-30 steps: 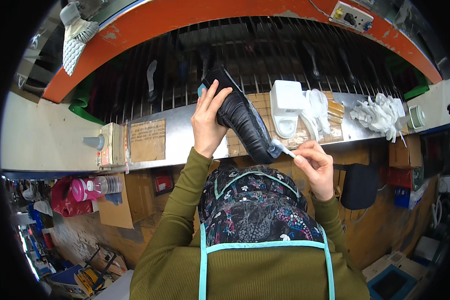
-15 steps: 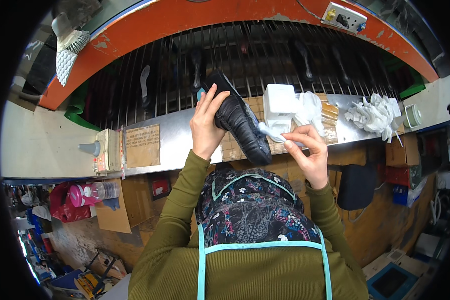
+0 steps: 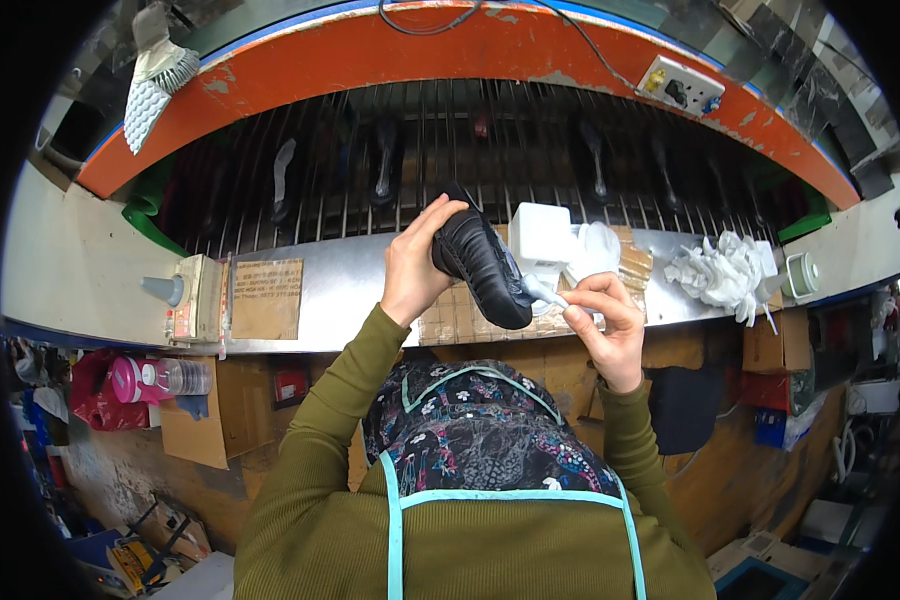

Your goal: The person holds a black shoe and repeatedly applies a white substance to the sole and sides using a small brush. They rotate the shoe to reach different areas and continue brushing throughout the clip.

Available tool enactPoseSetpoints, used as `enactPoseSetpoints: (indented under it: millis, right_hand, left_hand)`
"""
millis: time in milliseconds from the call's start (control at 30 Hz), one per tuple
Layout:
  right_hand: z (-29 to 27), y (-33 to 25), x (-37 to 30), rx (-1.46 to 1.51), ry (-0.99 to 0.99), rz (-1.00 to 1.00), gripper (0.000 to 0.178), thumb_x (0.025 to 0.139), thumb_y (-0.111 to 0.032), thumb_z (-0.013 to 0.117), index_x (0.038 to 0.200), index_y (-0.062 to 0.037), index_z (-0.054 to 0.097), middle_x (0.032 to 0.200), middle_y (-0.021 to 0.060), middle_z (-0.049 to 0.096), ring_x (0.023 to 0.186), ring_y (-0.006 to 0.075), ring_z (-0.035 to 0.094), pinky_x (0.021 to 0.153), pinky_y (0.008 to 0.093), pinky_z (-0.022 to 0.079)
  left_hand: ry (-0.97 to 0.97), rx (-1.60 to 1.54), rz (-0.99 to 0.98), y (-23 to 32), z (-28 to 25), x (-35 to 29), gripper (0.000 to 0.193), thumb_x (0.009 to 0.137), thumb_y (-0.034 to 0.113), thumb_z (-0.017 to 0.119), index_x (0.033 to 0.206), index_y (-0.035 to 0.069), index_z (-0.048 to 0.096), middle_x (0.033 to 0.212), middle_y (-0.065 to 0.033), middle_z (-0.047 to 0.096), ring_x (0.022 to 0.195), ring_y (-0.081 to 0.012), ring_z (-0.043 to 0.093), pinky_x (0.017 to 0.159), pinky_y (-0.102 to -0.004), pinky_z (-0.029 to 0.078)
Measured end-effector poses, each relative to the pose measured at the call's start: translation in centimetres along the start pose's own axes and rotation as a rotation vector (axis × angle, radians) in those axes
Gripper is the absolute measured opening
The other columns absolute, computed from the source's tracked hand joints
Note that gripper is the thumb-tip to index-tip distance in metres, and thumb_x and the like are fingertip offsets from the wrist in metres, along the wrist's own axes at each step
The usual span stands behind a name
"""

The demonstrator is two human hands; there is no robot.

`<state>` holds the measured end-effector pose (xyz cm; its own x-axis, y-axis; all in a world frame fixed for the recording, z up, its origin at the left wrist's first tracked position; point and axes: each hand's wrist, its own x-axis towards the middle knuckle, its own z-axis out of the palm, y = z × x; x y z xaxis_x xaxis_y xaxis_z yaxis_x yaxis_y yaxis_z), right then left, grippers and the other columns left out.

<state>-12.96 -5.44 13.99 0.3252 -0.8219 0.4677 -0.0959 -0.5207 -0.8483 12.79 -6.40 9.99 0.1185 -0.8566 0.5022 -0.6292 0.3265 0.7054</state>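
My left hand [image 3: 416, 264] grips a black shoe upper [image 3: 478, 268] with ridged, pleated sides, holding it tilted over the front of the bench. Between the thumb and fingers of my right hand [image 3: 612, 328] is a slim pale tool, probably a brush [image 3: 545, 292]; its far end meets the edge of the shoe near the toe. I cannot make out its tip clearly. Just behind that contact stands a white square container [image 3: 541, 228], with a round white piece [image 3: 593, 250] beside it.
Crumpled white material [image 3: 722, 275] lies on the bench at the right. A cardboard piece [image 3: 267, 299] and a box with a grey cone [image 3: 162, 289] are at the left. Beyond the metal ledge [image 3: 355, 262] runs a bar rack holding several dark shoe pieces, under an orange frame [image 3: 350, 60].
The shoe has tilted, so more of its side and toe faces me and its heel end sits lower. The pale tool has slid along its edge toward the toe. My view has shifted slightly.
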Motion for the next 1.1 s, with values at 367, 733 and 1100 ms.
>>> enactPoseSetpoints:
  millis: [367,733,1100]
  right_hand:
    - [-1.2,-0.9,4.7,0.006,-0.124,-0.079,0.016,0.078,-0.003,0.072,0.093,0.001,0.072,0.091,0.008,0.058,0.085,0.0164,0.054,0.075,0.0274,0.043]
    - [-1.0,-0.7,7.7,0.027,-0.175,-0.164,0.015,0.079,-0.007,0.074,0.093,0.0004,0.072,0.093,0.0084,0.058,0.08,0.0135,0.053,0.069,0.0246,0.042]
    - [-0.7,0.3,8.3,0.005,-0.22,-0.234,0.016,0.078,-0.007,0.075,0.093,-0.0015,0.073,0.092,0.007,0.058,0.077,0.0133,0.055,0.064,0.0247,0.044]
  left_hand:
    - [-0.33,-0.244,-0.255,1.8,0.3,-0.1,0.096,0.045,0.002,0.091,0.132,0.014,0.05,0.112,-0.0087,0.068,0.105,-0.0244,0.065,0.094,-0.0327,0.051]
    - [-0.77,-0.766,-0.568,4.0,0.2,0.2,0.077,0.053,-0.012,0.084,0.123,-0.002,0.051,0.111,-0.01,0.067,0.106,-0.0172,0.061,0.097,-0.0315,0.047]
    - [-0.949,-1.031,-0.745,5.8,-0.8,-0.1,0.072,0.055,-0.01,0.084,0.121,-0.002,0.056,0.111,-0.0115,0.067,0.105,-0.0203,0.062,0.098,-0.0329,0.047]
